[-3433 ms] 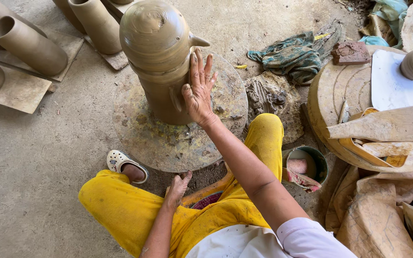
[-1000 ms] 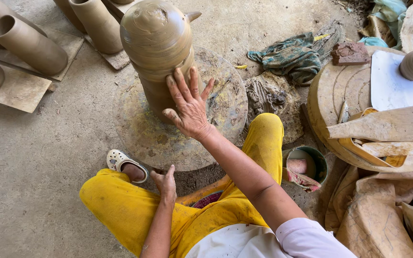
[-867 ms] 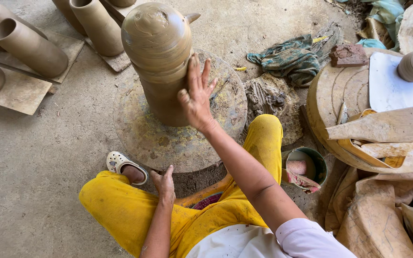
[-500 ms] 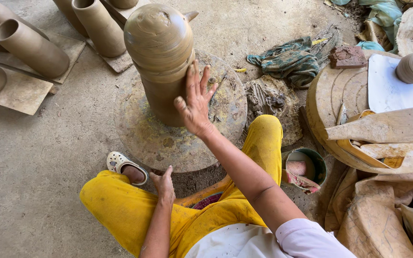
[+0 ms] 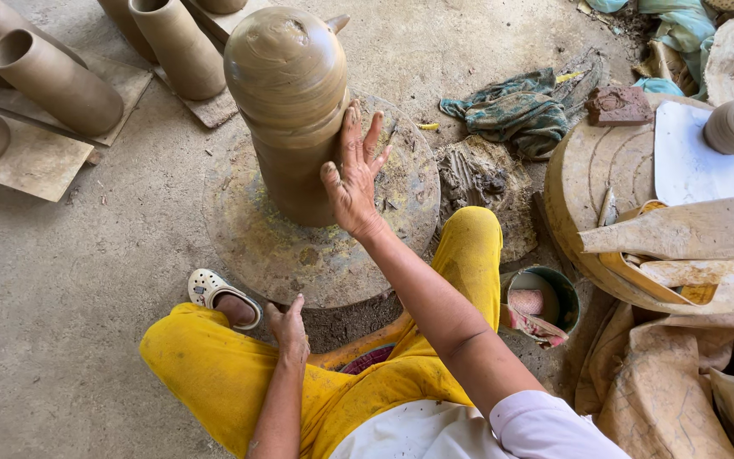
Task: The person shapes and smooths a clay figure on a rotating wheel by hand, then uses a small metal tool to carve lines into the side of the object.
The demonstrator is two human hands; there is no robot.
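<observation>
Right hand (image 5: 352,174) hiding clay pot's (image 5: 290,102) flank.

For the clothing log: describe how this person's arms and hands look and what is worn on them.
Both forearms are bare, with no gloves, rings or watch visible. The right hand and left hand show dried clay smears, most on the fingers. A short white sleeve covers the right upper arm. The left upper arm is out of frame.
</observation>
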